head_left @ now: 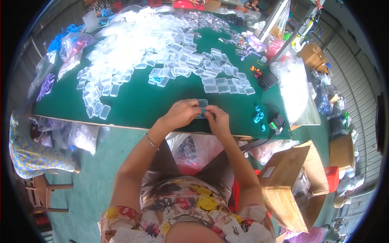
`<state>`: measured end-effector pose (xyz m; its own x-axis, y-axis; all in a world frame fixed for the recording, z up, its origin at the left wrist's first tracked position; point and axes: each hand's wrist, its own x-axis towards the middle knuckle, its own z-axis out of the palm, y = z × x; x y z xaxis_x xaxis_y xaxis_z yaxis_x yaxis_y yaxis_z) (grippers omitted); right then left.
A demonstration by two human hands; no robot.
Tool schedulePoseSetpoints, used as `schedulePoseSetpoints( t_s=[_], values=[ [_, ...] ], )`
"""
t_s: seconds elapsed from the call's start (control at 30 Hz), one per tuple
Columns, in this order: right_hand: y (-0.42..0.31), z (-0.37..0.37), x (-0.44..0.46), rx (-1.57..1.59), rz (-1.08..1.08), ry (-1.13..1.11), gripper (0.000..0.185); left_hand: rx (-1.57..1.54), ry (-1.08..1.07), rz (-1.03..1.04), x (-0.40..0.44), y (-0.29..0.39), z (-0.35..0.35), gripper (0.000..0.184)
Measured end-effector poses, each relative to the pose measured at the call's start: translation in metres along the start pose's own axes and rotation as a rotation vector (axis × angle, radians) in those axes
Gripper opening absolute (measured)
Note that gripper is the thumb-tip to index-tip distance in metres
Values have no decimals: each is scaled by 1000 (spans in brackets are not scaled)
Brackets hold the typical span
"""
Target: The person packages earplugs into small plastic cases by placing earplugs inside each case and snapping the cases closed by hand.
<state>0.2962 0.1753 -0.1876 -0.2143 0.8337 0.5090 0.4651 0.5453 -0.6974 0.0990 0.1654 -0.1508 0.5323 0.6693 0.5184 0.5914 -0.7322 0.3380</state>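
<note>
My left hand [183, 113] and my right hand [219, 120] meet near the front edge of the green table. Between them is a small clear plastic box [202, 103] with a teal piece in it, partly covered by my fingers. The left fingers are closed on the box's left side. On the other side, my right thumb and fingers pinch around its lower right corner. What the teal piece is I cannot make out. Beyond my hands lie several joined rows of similar clear boxes [223, 88], and one group nearby has a teal item [157, 79] in it.
A large bright heap of clear boxes [133, 36] covers the far left of the green table [146, 109]. Teal pieces [257, 115] and a small dark device [277, 123] lie at the right. An opened cardboard box [283, 174] stands below right. Other people sit at the far side.
</note>
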Motion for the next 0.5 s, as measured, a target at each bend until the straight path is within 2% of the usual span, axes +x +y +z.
schedulePoseSetpoints(
  t_s=[0.03, 0.13, 0.23, 0.37, 0.4, 0.5],
  values=[
    [-3, 2, 2, -165, -112, 38, 14, 2, 5, -5, 1, -2, 1, 12],
    [-12, 4, 3, -316, -162, 67, 9, 33, -12, -48, 4, -2, 6, 12],
    [-12, -1, 4, -408, -107, 19, 10, 91, -36, -77, 6, -1, 9, 16],
    [-1, -9, 22, -231, -53, -18, 15, 63, 62, -213, 3, 19, 3, 29],
    [1, -9, 29, -304, -115, -19, 17, 26, 92, -285, 2, 24, 0, 33],
    [8, -4, 42, -436, -238, -72, 21, 53, 96, -249, -8, 14, 19, 42]
  ],
)
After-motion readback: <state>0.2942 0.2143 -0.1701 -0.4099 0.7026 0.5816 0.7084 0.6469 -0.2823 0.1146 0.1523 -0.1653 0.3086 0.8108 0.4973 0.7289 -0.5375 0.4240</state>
